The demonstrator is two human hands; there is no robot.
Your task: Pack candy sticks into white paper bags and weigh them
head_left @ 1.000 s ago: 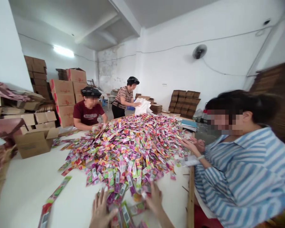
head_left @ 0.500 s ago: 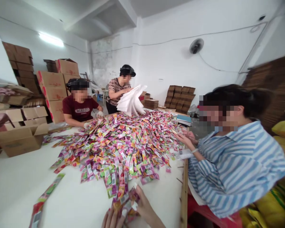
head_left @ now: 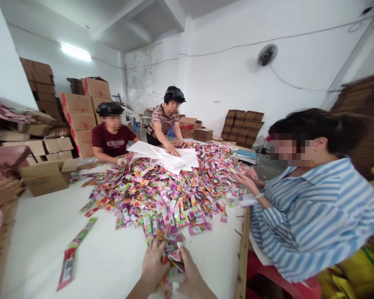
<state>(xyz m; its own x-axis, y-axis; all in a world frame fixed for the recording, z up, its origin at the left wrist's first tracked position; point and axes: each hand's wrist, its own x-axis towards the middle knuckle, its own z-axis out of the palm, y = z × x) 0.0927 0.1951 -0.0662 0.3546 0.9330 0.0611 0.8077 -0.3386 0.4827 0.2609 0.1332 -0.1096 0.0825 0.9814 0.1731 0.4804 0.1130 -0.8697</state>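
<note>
Both hands, left hand (head_left: 152, 265) and right hand (head_left: 190, 277), close their grip on a bunch of sachets (head_left: 172, 254) at the near edge of the colourful pile (head_left: 162, 191) (spread over the white surface (head_left: 43, 245))

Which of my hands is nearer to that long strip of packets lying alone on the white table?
Left. The left hand lies nearer the strip of packets, which sits off to its left; the right hand is farther away, beyond the left hand.
</note>
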